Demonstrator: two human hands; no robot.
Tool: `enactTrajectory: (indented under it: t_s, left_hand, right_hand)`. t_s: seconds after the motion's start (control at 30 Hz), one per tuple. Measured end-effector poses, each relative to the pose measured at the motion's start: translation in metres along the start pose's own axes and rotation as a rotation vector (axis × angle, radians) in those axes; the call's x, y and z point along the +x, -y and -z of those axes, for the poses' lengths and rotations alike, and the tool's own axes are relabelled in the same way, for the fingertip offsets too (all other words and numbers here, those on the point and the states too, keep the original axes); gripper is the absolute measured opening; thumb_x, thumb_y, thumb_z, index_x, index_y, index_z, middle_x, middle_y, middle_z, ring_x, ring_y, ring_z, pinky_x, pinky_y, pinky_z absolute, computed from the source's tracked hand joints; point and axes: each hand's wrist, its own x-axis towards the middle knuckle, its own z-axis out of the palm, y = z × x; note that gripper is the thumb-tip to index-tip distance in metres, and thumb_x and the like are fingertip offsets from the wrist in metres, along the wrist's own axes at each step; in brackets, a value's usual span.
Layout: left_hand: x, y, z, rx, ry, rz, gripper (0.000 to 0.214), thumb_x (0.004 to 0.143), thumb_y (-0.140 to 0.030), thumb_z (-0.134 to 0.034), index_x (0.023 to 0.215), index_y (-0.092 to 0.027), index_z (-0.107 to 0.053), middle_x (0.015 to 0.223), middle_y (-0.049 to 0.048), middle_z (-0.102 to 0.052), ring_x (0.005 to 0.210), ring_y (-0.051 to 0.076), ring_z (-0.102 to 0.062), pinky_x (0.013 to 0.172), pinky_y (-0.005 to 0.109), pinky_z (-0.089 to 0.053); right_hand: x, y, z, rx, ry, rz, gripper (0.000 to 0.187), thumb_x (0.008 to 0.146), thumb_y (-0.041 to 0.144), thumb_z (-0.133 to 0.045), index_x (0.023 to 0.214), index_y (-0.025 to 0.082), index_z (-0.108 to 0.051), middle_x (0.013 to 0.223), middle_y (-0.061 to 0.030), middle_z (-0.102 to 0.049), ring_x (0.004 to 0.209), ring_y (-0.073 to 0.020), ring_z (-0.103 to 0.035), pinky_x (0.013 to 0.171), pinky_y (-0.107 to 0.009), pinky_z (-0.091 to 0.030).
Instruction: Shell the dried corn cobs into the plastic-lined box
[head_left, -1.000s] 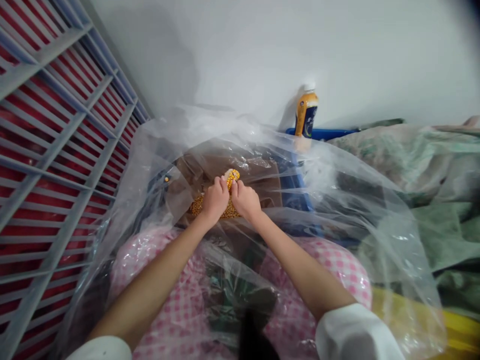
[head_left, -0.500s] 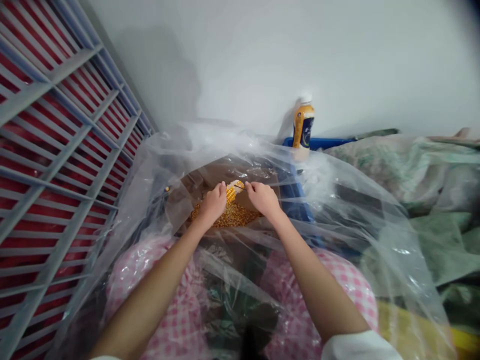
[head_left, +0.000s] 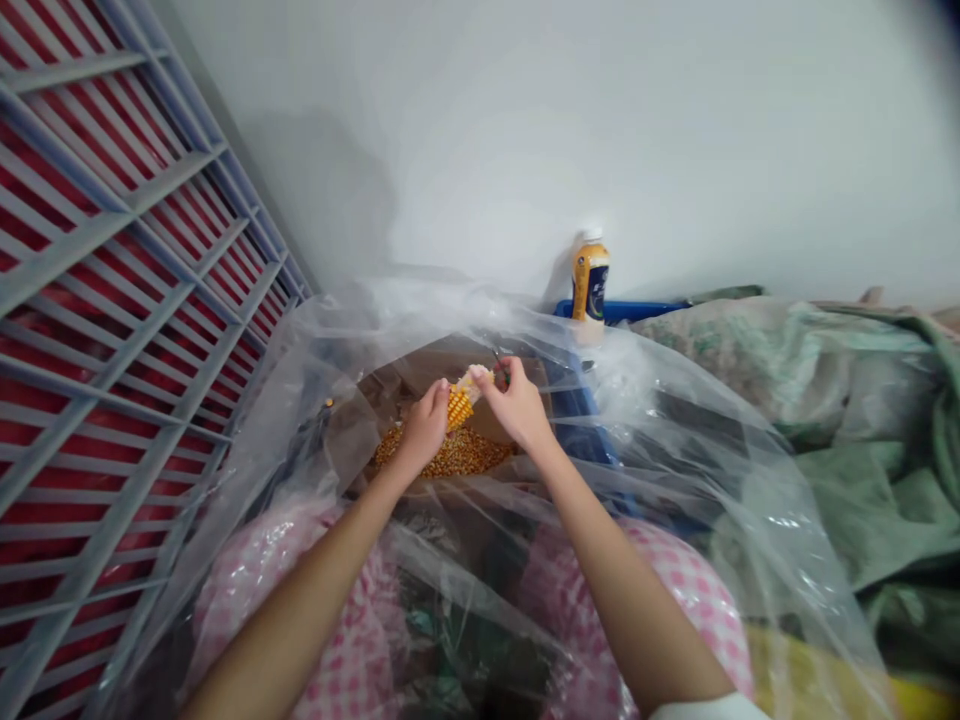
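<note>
The left grip (head_left: 424,428) is closed around a corn cob (head_left: 459,405) and the right grip (head_left: 517,405) is pinched on its pale tip, held above loose kernels (head_left: 446,455) on brown cardboard (head_left: 420,375); the tip has been stripped, kernels remain below.

Sheeting (head_left: 675,430): clear, glossy plastic. Kernels of the corn cob (head_left: 459,408): smooth, glossy. Cardboard (head_left: 397,385): matt brown. Bottle (head_left: 590,285): smooth plastic.
</note>
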Motion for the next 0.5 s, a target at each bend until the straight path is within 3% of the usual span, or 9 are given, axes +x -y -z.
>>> enactTrajectory:
  t_s: [0.13, 0.3, 0.5]
  left_hand:
    - [-0.016, -0.016, 0.000, 0.115, -0.026, -0.066, 0.039, 0.090, -0.039, -0.021, 0.089, -0.018, -0.053, 0.081, 0.0058, -0.062, 0.077, 0.017, -0.058, 0.070, 0.026, -0.041]
    - [-0.021, -0.021, -0.004, 0.098, -0.026, -0.021, 0.035, 0.090, -0.036, -0.022, 0.084, -0.018, -0.052, 0.081, 0.0057, -0.062, 0.077, 0.017, -0.057, 0.071, 0.027, -0.040]
    - [-0.008, -0.010, -0.006, -0.111, -0.044, 0.173, 0.039, 0.088, -0.039, -0.024, 0.088, -0.016, -0.055, 0.095, 0.0109, -0.064, 0.091, 0.021, -0.058, 0.081, 0.031, -0.042]
  right_hand:
    - [-0.007, 0.004, -0.016, 0.040, -0.011, -0.090, 0.058, 0.066, 0.063, -0.053, 0.107, 0.021, -0.048, 0.089, -0.0089, -0.063, 0.079, -0.0233, -0.058, 0.070, -0.032, -0.039]
    - [-0.006, -0.002, -0.030, 0.283, -0.046, -0.087, 0.044, 0.072, 0.062, -0.044, 0.084, 0.020, -0.053, 0.079, -0.0029, -0.062, 0.074, -0.0183, -0.056, 0.069, -0.028, -0.038]
    - [-0.001, -0.009, -0.028, 0.398, 0.093, -0.023, 0.036, 0.073, 0.054, -0.049, 0.087, 0.021, -0.053, 0.081, 0.0000, -0.058, 0.074, -0.0141, -0.051, 0.069, -0.025, -0.037]
